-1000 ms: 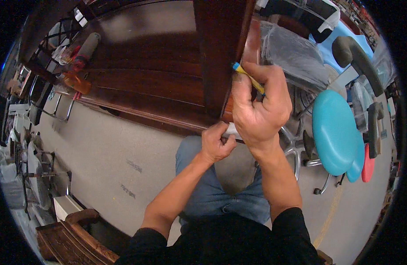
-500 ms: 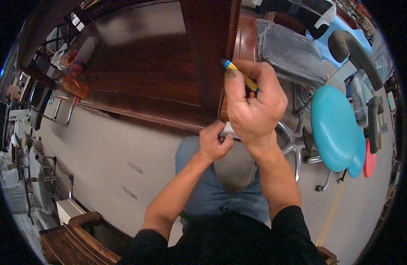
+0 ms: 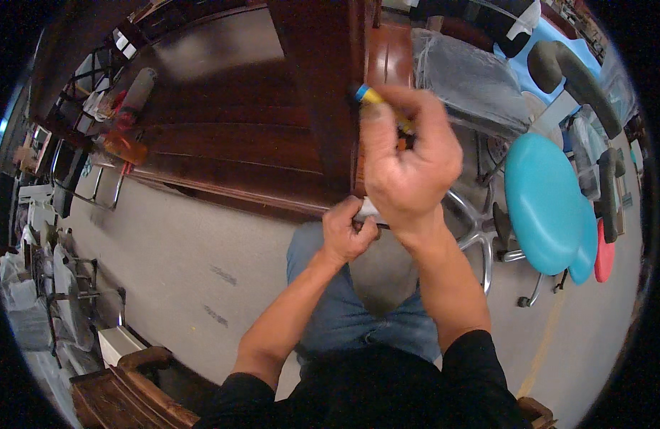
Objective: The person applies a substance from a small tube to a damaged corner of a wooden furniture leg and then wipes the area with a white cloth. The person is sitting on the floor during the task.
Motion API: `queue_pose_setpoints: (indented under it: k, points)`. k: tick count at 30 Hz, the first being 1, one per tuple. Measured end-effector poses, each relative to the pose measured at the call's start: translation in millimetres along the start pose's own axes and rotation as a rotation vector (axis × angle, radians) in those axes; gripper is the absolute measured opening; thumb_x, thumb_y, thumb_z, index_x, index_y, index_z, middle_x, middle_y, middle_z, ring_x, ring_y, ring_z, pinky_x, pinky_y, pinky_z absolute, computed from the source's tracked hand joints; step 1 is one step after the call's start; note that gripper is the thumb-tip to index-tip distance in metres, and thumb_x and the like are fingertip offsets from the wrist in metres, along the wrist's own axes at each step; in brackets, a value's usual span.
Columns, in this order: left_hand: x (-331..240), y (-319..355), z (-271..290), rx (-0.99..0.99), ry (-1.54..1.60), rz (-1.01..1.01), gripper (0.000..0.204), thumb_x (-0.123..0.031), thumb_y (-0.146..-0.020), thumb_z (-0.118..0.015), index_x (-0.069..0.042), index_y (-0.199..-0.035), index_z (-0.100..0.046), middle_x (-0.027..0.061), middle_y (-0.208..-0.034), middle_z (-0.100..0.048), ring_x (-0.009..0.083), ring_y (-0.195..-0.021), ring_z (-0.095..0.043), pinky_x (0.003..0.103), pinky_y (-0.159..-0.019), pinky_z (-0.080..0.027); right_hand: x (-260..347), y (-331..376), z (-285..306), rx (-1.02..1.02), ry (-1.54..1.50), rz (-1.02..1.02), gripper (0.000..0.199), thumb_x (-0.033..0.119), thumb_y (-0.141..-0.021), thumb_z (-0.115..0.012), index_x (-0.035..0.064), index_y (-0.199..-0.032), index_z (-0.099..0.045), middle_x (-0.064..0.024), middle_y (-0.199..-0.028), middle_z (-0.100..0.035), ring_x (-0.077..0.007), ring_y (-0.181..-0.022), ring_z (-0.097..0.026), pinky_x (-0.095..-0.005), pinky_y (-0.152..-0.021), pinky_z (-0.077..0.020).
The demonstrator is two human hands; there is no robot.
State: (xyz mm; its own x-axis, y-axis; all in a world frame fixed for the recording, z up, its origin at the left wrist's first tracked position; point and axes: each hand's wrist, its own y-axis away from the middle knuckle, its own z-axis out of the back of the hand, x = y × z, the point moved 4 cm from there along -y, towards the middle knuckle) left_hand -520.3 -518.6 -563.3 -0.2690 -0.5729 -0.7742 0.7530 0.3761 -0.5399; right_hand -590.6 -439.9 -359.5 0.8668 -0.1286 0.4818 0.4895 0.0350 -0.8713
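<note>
My right hand (image 3: 413, 161) is closed around a slim yellow pen (image 3: 373, 97) with a blue front end. Its tip points at the upright edge of a dark reddish-brown wooden panel (image 3: 317, 79); whether it touches the wood I cannot tell. Slight blur covers the fingers of this hand. Lower down, by the bottom corner of the same furniture, my left hand (image 3: 348, 230) is closed on a crumpled white cloth or tissue (image 3: 369, 209), partly hidden behind my right wrist. The wide wooden piece (image 3: 222, 146) has a glossy surface with long boards.
On the right stand a turquoise padded chair (image 3: 544, 204), a plastic-wrapped seat (image 3: 469, 79) and a metal chair base (image 3: 476, 239). A clear bottle (image 3: 139, 89) and an orange object (image 3: 126, 149) rest on the wood at left. Carved brown furniture (image 3: 133, 393) stands at lower left.
My right hand has shifted slightly up and left with the pen along the panel's edge. My left hand stays nearly in place with the white cloth or tissue. The view has tilted slightly.
</note>
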Motion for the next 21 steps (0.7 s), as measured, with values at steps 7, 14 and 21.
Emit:
queue_pose_setpoints:
  k: [7, 14, 21]
  points:
    - [-2, 1, 6, 0.063, 0.093, 0.18, 0.022, -0.02, -0.081, -0.067, -0.001, -0.091, -0.066, 0.0123, -0.079, -0.066, 0.0223, -0.07, -0.062, 0.036, -0.066, -0.051, -46, 10, 39, -0.136, -0.201, -0.302, 0.015, 0.014, -0.1, -0.06, -0.0002, -0.106, -0.062, -0.004, -0.077, -0.062, -0.0089, -0.055, -0.053, -0.0247, -0.05, -0.0432]
    - [-56, -8, 78, -0.375, 0.223, 0.126, 0.026, -0.011, -0.086, -0.067, -0.005, -0.11, -0.059, 0.0036, -0.106, -0.059, 0.0149, -0.098, -0.055, 0.031, -0.085, -0.047, -80, 113, 73, -0.164, -0.317, -0.762, 0.011, 0.009, -0.097, -0.06, -0.0004, -0.101, -0.063, -0.0004, -0.076, -0.059, -0.0067, -0.056, -0.052, -0.0237, -0.05, -0.0433]
    - [-162, -119, 108, -0.587, -0.431, -0.76, 0.037, 0.011, -0.072, -0.073, -0.003, -0.105, -0.064, 0.009, -0.101, -0.058, 0.0219, -0.092, -0.056, 0.032, -0.081, -0.048, -66, 168, 67, -0.026, -0.329, -0.83, 0.01, 0.007, -0.093, -0.063, 0.0002, -0.1, -0.065, -0.002, -0.079, -0.063, -0.0065, -0.061, -0.055, -0.0239, -0.054, -0.0453]
